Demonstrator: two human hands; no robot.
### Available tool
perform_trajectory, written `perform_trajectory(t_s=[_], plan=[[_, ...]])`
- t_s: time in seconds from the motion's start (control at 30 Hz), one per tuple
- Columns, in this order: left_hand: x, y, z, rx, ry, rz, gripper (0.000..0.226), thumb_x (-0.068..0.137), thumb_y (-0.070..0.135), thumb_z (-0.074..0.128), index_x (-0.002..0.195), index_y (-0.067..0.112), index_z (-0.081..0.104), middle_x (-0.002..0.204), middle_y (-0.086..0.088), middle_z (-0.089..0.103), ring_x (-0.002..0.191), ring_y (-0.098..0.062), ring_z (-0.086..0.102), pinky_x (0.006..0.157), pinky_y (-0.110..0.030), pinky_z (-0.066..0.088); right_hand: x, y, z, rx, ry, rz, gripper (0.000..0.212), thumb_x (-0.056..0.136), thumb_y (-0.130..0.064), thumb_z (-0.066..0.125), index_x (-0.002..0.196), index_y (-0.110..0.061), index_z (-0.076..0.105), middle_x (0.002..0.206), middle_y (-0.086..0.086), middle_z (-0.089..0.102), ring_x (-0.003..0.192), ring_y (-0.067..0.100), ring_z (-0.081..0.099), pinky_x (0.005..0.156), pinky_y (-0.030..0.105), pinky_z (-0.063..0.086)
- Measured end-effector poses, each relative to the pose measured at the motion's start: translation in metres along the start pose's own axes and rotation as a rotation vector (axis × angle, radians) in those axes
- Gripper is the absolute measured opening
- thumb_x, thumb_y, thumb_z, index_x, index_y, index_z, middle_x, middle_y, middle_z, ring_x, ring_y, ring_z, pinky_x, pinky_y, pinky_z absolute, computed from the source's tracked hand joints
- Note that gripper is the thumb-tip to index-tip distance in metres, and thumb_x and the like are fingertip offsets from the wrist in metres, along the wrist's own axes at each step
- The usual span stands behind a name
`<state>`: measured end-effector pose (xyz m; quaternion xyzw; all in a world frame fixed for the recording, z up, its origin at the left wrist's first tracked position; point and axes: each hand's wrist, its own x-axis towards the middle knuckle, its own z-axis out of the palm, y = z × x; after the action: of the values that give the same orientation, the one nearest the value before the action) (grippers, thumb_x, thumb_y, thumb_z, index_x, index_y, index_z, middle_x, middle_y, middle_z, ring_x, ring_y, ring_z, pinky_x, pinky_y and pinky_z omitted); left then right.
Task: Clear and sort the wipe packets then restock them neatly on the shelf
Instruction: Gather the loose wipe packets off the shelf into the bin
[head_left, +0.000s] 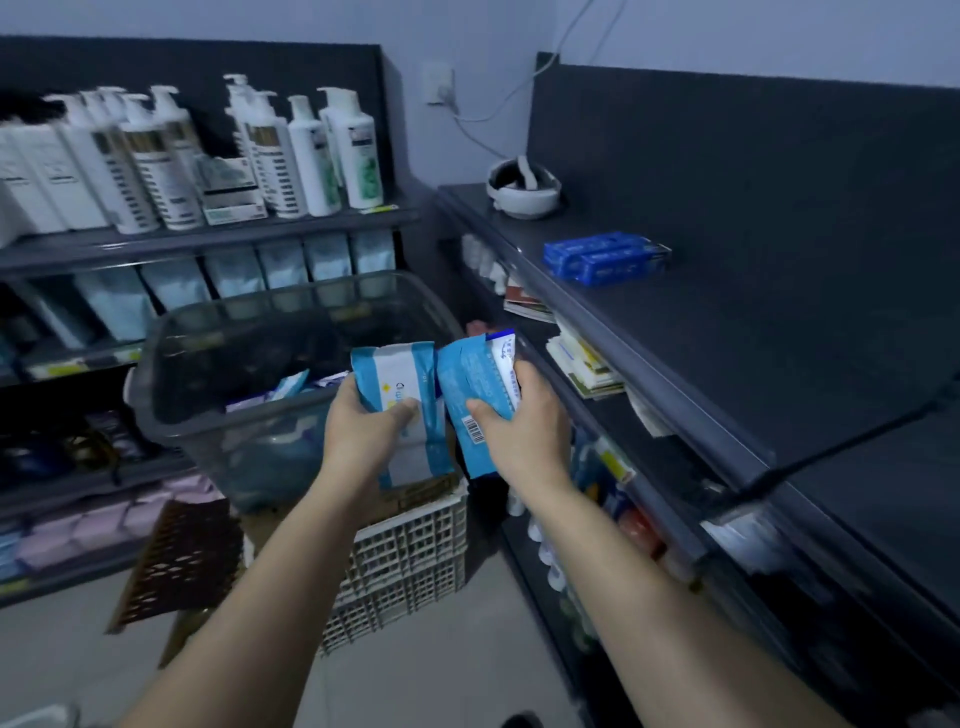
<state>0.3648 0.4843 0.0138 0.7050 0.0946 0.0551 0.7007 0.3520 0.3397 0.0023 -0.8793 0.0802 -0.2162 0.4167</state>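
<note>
Blue-white packet (397, 364): over the near rim of the grey basket (249, 441), gripped by the left hand (363, 426), thumb across its face.
Barcode packet (467, 379): just beside it, gripped by the right hand (524, 421).
Shelf (727, 322): right of the basket.
Doing it well: match both packets' faces, then lay them flush on the shelf.

Left hand (363, 421): grips a blue-and-white wipe packet (400, 374), thumb across its front.
Right hand (524, 421): holds a second blue packet (470, 374), barcode side showing.
Packets: side by side, nearly touching.
Basket (171, 415): dark, just behind the hands, more packets inside.
Top shelf (727, 338): blue boxes (605, 257), white bowl (524, 189).
</note>
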Motion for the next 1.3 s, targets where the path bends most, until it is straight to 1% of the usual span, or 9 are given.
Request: perform_trajectory(t_s=[0.1, 0.23, 0.4, 0.67, 0.87, 1.0, 1.07, 1.17, 1.3], plan=[[0.040, -0.002, -0.018, 0.033, 0.078, 0.016, 0.030, 0.087, 0.007, 0.067, 0.107, 0.022, 0.051, 0.094, 0.009, 0.061, 0.084, -0.008, 0.061, 0.073, -0.031, 0.051, 0.031, -0.009, 0.036, 0.018, -0.060, -0.039, 0.031, 0.081, -0.031, 0.073, 0.102, -0.020, 0.053, 0.101, -0.008, 0.058, 0.090, 0.013, 0.053, 0.073, 0.031, 0.045], [0.099, -0.002, -0.035, 0.032, 0.158, 0.031, 0.029, 0.087, 0.006, 0.066, 0.107, 0.020, 0.052, 0.096, 0.005, 0.064, 0.086, -0.012, 0.063, 0.075, -0.034, 0.053, 0.081, -0.018, 0.089, 0.060, -0.128, -0.081, 0.032, 0.080, -0.030, 0.073, 0.102, -0.018, 0.054, 0.102, -0.006, 0.060, 0.093, 0.017, 0.059, 0.077, 0.039, 0.052], [0.174, 0.002, -0.048, 0.098, 0.260, 0.022, 0.027, 0.088, 0.006, 0.065, 0.106, 0.022, 0.054, 0.102, 0.001, 0.066, 0.092, -0.018, 0.064, 0.082, -0.041, 0.054, 0.147, -0.030, 0.140, 0.031, -0.193, -0.159, 0.029, 0.083, -0.030, 0.071, 0.102, -0.017, 0.054, 0.101, -0.006, 0.059, 0.092, 0.015, 0.055, 0.073, 0.030, 0.043], [0.258, -0.023, -0.082, 0.536, 0.274, -0.030, 0.021, 0.088, 0.015, 0.063, 0.104, 0.023, 0.054, 0.100, 0.001, 0.065, 0.093, -0.022, 0.063, 0.084, -0.044, 0.052, 0.201, -0.034, 0.208, -0.150, -0.395, -0.255, 0.025, 0.086, -0.027, 0.066, 0.101, -0.017, 0.048, 0.108, -0.001, 0.057, 0.099, 0.021, 0.055, 0.068, 0.029, 0.035], [0.312, -0.068, -0.113, 0.989, 0.028, -0.220, 0.044, 0.084, 0.021, 0.063, 0.126, 0.018, 0.048, 0.119, -0.007, 0.061, 0.104, -0.026, 0.058, 0.086, -0.037, 0.048, 0.216, -0.025, 0.263, -0.318, -0.682, -0.171, 0.035, 0.092, -0.026, 0.058, 0.122, -0.019, 0.043, 0.121, 0.003, 0.058, 0.107, 0.027, 0.056, 0.079, 0.036, 0.046], [0.342, -0.098, -0.132, 1.165, -0.206, -0.304, 0.071, 0.088, 0.022, 0.057, 0.149, 0.018, 0.021, 0.138, -0.011, 0.051, 0.120, -0.028, 0.052, 0.095, -0.034, 0.044, 0.218, -0.017, 0.302, -0.392, -0.917, -0.116, 0.049, 0.093, -0.025, 0.057, 0.137, -0.024, 0.033, 0.133, 0.008, 0.052, 0.118, 0.031, 0.051, 0.092, 0.039, 0.046], [0.352, -0.112, -0.141, 1.211, -0.303, -0.296, 0.076, 0.091, 0.024, 0.054, 0.152, 0.015, 0.010, 0.142, -0.015, 0.045, 0.125, -0.029, 0.048, 0.099, -0.034, 0.042, 0.218, -0.015, 0.322, -0.421, -1.037, -0.125, 0.066, 0.093, -0.020, 0.056, 0.148, -0.028, 0.019, 0.150, 0.008, 0.036, 0.130, 0.032, 0.042, 0.102, 0.041, 0.041], [0.358, -0.140, -0.154, 1.396, -0.514, -0.325, 0.101, 0.083, 0.039, 0.064, 0.153, 0.017, -0.006, 0.155, -0.014, 0.018, 0.138, -0.031, 0.028, 0.109, -0.042, 0.033, 0.213, -0.003, 0.347, -0.637, -1.285, -0.187, 0.090, 0.090, -0.011, 0.055, 0.152, -0.034, -0.005, 0.162, -0.003, -0.006, 0.145, 0.028, 0.022, 0.110, 0.039, 0.034], [0.360, -0.167, -0.162, 1.540, -0.644, -0.385, 0.118, 0.073, 0.043, 0.077, 0.152, 0.021, -0.008, 0.159, -0.011, -0.001, 0.143, -0.033, 0.017, 0.109, -0.051, 0.033, 0.212, 0.010, 0.366, -0.775, -1.470, -0.170, 0.085, 0.092, -0.016, 0.053, 0.152, -0.035, -0.005, 0.162, -0.002, -0.011, 0.146, 0.027, 0.020, 0.112, 0.036, 0.032]])
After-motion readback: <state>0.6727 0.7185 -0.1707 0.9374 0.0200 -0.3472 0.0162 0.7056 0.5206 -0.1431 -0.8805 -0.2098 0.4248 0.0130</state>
